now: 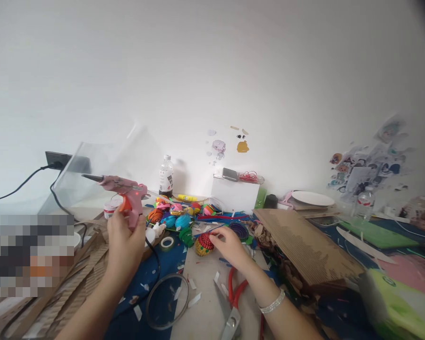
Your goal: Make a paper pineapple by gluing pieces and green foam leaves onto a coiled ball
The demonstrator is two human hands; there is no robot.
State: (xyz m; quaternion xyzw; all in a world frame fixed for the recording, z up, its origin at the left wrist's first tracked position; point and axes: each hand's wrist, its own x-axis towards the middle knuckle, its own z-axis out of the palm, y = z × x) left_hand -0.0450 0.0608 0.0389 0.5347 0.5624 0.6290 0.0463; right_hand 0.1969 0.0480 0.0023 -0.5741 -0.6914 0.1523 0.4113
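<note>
My left hand (126, 243) is wrapped round the handle of a pink glue gun (127, 191), raised at the left with its dark nozzle pointing left. A small red light glows on its body. With its fingertips, my right hand (230, 245) grips a small corrugated-paper ornament (204, 244), red on top and yellow-green below, over the pale board (201, 302). Behind it lies a pile of similar colourful ornaments (175, 217). Red-handled scissors (233, 307) rest on the board below my right hand.
A metal ring (167, 301) and a tape roll (166, 243) lie left of the board. Corrugated cardboard (308, 245) sits at the right, cardboard strips (81, 278) at the left. A bottle (166, 175) stands by the wall. The glue gun's cord (157, 264) hangs past my left wrist.
</note>
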